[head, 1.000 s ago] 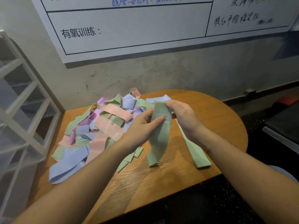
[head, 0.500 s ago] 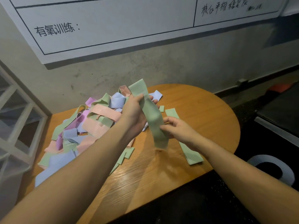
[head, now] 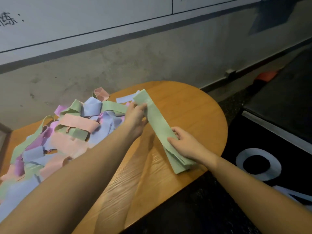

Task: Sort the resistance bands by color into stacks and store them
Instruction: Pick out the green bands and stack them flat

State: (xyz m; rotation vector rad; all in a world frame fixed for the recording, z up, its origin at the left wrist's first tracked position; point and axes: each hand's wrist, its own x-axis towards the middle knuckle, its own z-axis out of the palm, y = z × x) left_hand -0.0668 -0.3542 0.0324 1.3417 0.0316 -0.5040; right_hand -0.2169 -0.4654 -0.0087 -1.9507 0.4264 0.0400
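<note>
On the right half of the round wooden table [head: 190, 105], seen from the head camera, a green band [head: 156, 122] lies stretched diagonally from the far middle of the top toward the near right edge, where it meets a stack of green bands [head: 179, 163] lying flat on the wood. The left hand [head: 137, 118] grips the far end of the green band, thumb on top and fingers curled beneath, holding that end slightly raised off the table. The right hand [head: 187, 144] holds the near part, fingers bent over the band's upper face and thumb at its right edge, pressing it down onto the stack of green bands; whether the fingers wrap under the layers cannot be told. Both bare forearms reach in from the near edge. Across the left half of the table spreads a loose pile of bands [head: 67, 132] in green, pink, blue and purple, tangled and overlapping, running from the far edge by the wall down to the near left edge. A single blue band [head: 125, 98] lies flat at the far edge, just beyond the left hand. Behind the table stands a grey wall [head: 135, 65] carrying a whiteboard [head: 84, 17] with ruled lines. Right of the table sits a black speaker [head: 270, 157] with a white-ringed cone.
</note>
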